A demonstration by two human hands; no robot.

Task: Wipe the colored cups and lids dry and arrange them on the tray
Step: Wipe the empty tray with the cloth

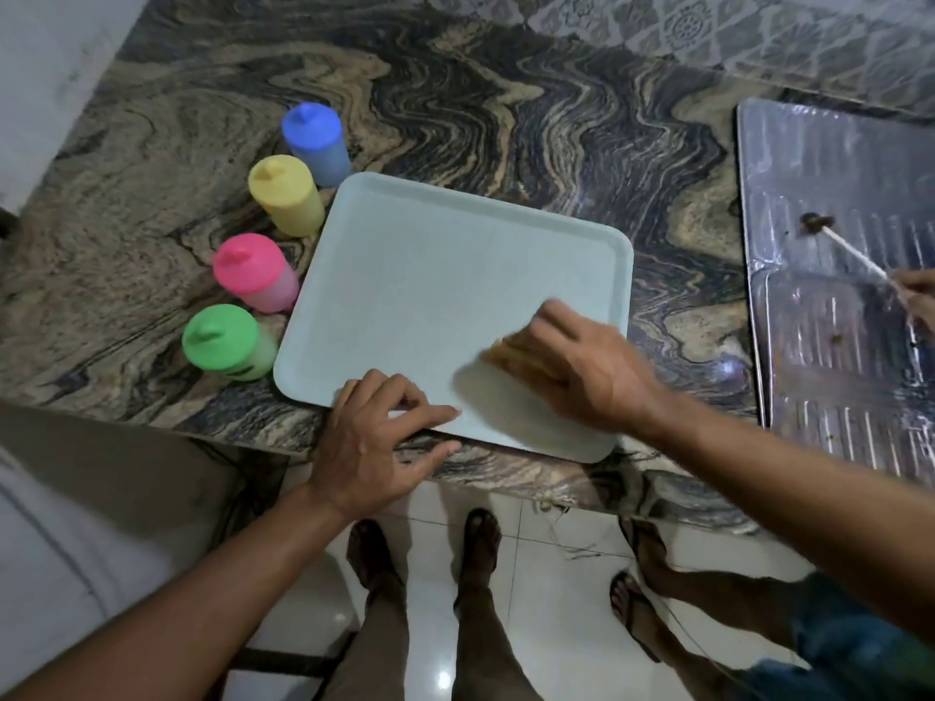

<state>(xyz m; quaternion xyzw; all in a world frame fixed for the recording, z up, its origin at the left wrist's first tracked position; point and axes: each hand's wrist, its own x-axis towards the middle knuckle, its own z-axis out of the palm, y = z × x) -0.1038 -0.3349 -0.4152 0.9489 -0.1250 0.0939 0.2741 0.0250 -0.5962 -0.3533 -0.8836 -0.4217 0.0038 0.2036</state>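
A pale blue-grey tray (430,275) lies on the marbled counter near its front edge. Left of it stand the lidded cups in a row: blue cup (316,144) farthest, then yellow cup (286,194), pink cup (255,272) and green cup (227,342) nearest. My left hand (377,442) presses on the tray's front-left rim, fingers spread over the edge. My right hand (571,369) is on the tray's right part, closed over a tan cloth (511,359), which looks blurred against the tray surface.
A steel sink drainboard (835,306) lies to the right, where another person's hand (918,296) holds a thin white stick. That person's sandalled feet (637,574) stand on the tiled floor at my right. The counter (506,118) stretches back to a patterned wall.
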